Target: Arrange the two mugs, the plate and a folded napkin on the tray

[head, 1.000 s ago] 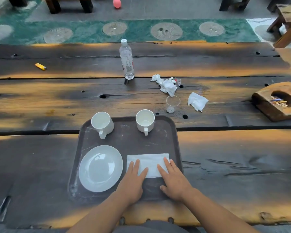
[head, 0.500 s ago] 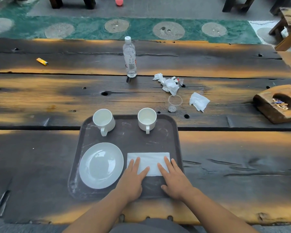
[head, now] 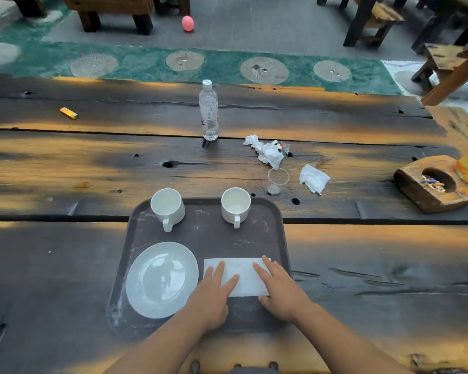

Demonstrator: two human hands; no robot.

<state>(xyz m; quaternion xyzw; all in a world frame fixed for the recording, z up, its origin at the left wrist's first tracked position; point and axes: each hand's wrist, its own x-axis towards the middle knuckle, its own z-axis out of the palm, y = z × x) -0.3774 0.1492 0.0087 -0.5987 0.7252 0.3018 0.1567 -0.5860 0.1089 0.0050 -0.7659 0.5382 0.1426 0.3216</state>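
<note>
Head view looks down on a dark tray (head: 135,255) lying on a weathered wooden surface (head: 362,265), with all four items already on it. Two white mugs, the left mug (head: 167,207) and the right mug (head: 235,205), stand upright along the far edge, handles turned toward the person. A white plate (head: 161,279) fills the near-left corner, and the folded napkin (head: 243,273) lies just beside it at near right, flat, its long axis running left to right, parallel to the tray's near rim. Both hands rest palm-down with fingers spread and nothing gripped: the left hand (head: 212,295) presses the napkin's left end, the right hand (head: 280,290) its right end and near corner. The step looks like a final smoothing and squaring of the napkin. To do it well, keep the pressure light and even, slide both hands outward along the long axis so the folds stay crisp, and nudge the near edge square with the rim without bumping the plate. Crumpled tissues (head: 268,152) and a water bottle (head: 208,114) sit well beyond the tray.
</note>
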